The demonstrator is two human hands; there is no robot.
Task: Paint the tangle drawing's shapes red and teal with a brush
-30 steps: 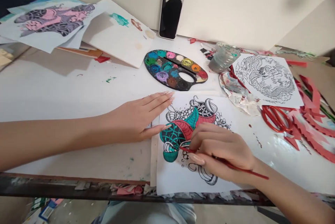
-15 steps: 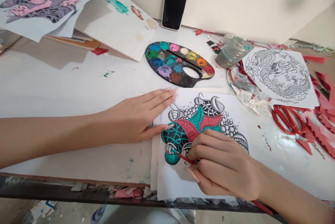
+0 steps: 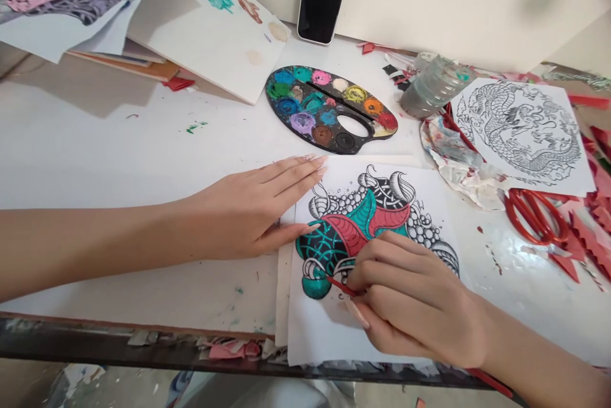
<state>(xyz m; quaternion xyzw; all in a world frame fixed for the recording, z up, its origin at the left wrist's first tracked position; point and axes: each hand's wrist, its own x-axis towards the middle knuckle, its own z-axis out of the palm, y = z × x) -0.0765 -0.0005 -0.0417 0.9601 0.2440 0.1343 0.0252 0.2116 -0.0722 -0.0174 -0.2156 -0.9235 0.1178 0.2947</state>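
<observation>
One brush (image 3: 341,286), its handle now swung toward the surface's (image 3: 128,166) front edge, is tightly pinched by the right hand (image 3: 420,300); painting seems continued on the drawing (image 3: 356,236) there, touched by the left hand (image 3: 258,211), fingers outstretched, empty.

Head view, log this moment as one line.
right hand: holds red paintbrush over drawing | left hand: flat at drawing's left edge | palette: beyond drawing

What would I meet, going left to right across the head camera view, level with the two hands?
Bare left hand lying palm down, bare right hand holding a thin red-handled paintbrush, glossy red scissor handles, jagged-edged red paper strips.
</observation>
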